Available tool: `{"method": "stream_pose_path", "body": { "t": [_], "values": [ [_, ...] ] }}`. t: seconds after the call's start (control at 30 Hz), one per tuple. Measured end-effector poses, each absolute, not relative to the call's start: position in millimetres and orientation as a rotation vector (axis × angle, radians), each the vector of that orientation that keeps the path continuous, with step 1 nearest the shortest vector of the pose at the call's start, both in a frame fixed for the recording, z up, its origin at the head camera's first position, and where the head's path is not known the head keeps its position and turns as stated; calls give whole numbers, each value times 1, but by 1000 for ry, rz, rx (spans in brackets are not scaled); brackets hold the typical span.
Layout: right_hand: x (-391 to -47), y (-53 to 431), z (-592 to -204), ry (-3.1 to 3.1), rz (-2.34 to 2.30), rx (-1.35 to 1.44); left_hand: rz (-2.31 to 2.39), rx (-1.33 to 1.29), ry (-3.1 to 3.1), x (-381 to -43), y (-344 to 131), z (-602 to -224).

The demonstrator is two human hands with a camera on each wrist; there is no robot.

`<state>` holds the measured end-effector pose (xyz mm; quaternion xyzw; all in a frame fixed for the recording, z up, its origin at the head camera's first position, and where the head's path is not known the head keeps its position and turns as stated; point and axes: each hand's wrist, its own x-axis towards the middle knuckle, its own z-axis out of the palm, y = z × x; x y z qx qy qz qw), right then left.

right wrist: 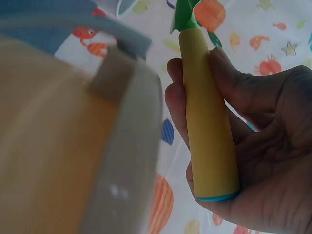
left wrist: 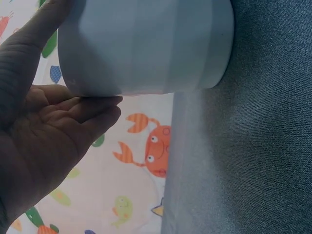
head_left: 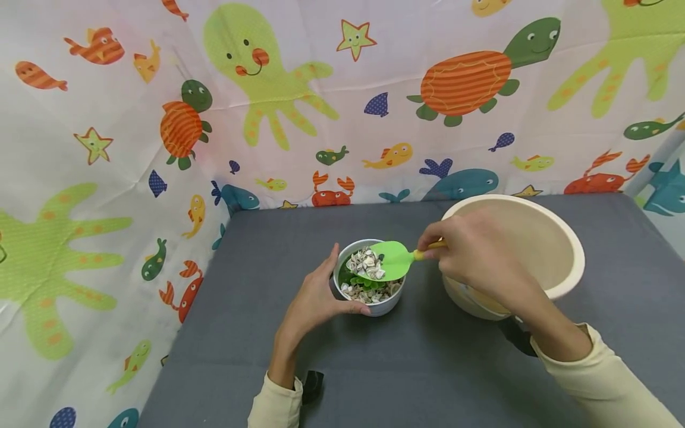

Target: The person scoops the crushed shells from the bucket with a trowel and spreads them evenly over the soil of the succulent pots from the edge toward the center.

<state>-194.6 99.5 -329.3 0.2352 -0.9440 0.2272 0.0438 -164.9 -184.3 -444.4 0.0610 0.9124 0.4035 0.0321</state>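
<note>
A white pot (head_left: 385, 307) stands on the grey surface, with shells (head_left: 377, 293) and a green plant (head_left: 365, 283) inside. My left hand (head_left: 316, 300) holds it from the left, thumb at the near side and fingers round the far-left side; the smooth pot wall (left wrist: 146, 44) fills the top of the left wrist view. My right hand (head_left: 471, 249) grips a small toy shovel by its yellow handle (right wrist: 208, 117). The shovel's green blade (head_left: 395, 260) is over the pot, carrying a heap of small shells (head_left: 365, 263). The blade hides part of the pot's contents.
A large cream tub (head_left: 572, 249) stands right of the pot, beneath my right hand and forearm. Grey cloth (head_left: 385, 380) covers the table. A curtain (head_left: 299, 35) printed with sea animals hangs along the back and left.
</note>
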Motion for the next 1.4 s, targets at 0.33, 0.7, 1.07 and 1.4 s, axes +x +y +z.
{"method": "stream_pose_path", "body": {
  "t": [0.33, 0.7, 1.07, 1.4],
  "values": [
    [-190, 69, -336, -2813, 401, 828, 1245, 154, 2816, -165, -182, -443],
    [-175, 36, -329, -2629, -30, 905, 1257, 143, 2812, -163, -184, -445],
    [-170, 21, -327, -2586, -139, 897, 1278, 111, 2795, -161, -183, -446],
    [-170, 16, -328, -2432, -151, 881, 1347, 82, 2793, -157, -181, -446]
  ]
}}
